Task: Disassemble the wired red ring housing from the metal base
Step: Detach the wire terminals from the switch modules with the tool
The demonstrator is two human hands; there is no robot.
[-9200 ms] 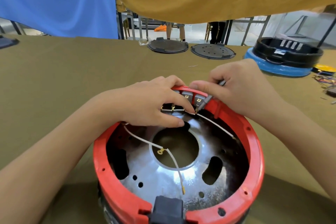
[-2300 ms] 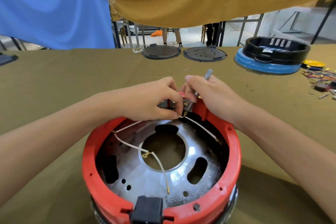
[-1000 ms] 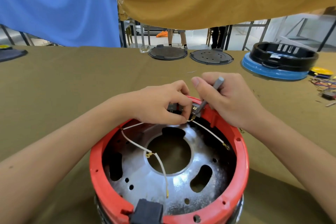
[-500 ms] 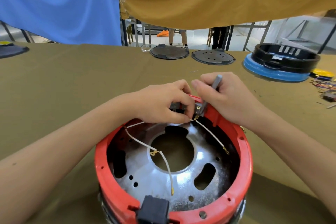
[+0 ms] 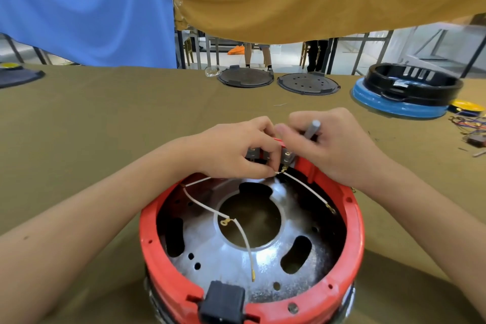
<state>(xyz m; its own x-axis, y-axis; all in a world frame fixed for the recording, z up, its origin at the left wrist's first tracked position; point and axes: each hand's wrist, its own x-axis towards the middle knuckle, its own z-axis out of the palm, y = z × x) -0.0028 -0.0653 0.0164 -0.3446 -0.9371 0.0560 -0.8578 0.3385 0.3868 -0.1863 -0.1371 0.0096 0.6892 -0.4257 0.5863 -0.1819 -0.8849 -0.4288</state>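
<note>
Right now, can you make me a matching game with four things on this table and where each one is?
Things:
1. red ring housing
2. black plug block
3. grey tool
4. blue-rimmed black ring

Places:
A. held in the right hand
B. far right of the table
C. around the shiny metal base
D. on the near edge of the red ring

Pairs: 1-C, 2-D, 3-A, 4-B

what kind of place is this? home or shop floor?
Likely a workshop or teardown bench, not a home: a cloth-covered table holds other stripped parts, namely two dark round plates, a blue-and-black housing and loose wire scraps. Metal racking stands behind.
</note>
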